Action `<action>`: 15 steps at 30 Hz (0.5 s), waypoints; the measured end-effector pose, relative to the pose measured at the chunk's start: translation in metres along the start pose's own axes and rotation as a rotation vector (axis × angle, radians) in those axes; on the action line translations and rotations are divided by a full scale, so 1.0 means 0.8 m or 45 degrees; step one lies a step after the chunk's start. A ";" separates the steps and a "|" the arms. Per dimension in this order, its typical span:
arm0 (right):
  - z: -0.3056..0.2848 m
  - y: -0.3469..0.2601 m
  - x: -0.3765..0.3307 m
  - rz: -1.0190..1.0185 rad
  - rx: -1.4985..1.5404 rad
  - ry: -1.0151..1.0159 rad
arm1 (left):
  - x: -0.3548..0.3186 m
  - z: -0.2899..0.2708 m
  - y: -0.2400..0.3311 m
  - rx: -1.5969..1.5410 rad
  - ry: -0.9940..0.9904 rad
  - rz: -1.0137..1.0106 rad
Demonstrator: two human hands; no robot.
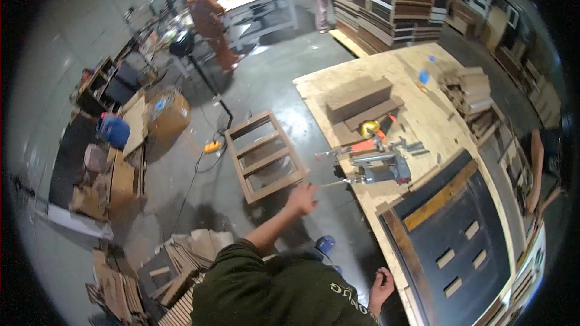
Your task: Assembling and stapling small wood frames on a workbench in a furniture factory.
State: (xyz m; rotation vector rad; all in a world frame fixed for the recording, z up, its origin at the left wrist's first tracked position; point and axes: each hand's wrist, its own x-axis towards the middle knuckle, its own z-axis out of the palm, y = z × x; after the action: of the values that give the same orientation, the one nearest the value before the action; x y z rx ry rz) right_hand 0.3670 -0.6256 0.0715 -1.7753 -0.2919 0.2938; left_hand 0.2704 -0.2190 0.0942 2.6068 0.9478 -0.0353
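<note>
My left hand [304,198] is closed at the near right corner of a brown wooden frame [266,161] with two crossbars. The frame is tilted over the floor; I cannot tell whether it rests there. Low by the near edge of the plywood table [417,63], my right hand [380,288] has its fingers curled in; what they hold, if anything, is hidden. On that table lie a grey nail gun [386,170], a clamp with orange parts [364,145], a yellow tape measure [370,128] and a brown wooden block [359,100].
A dark panel [462,229] with small wood blocks covers the table's near end. Wood offcuts [175,271] are piled at lower left. A cable with an orange box [211,147] and a black stand [208,78] stand left. Another person's arm [535,172] shows at right.
</note>
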 end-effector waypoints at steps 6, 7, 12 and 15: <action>-0.076 -0.023 0.106 -0.554 -0.837 0.704 | 0.009 0.004 0.140 -0.410 0.024 0.447; -0.093 -0.011 0.120 -0.547 -1.053 0.868 | 0.016 -0.002 0.159 -0.406 -0.026 0.534; -0.093 -0.038 0.118 -0.501 -1.332 0.860 | 0.063 0.052 0.210 -0.366 0.095 0.817; -0.076 -0.070 0.112 -0.482 -1.488 0.905 | 0.076 0.071 0.197 -0.308 -0.043 0.933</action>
State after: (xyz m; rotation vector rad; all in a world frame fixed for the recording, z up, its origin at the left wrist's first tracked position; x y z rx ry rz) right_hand 0.4701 -0.6370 0.1359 -2.7317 -0.2881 -0.9634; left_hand 0.4220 -0.3126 0.0838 2.5476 -0.0551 0.2083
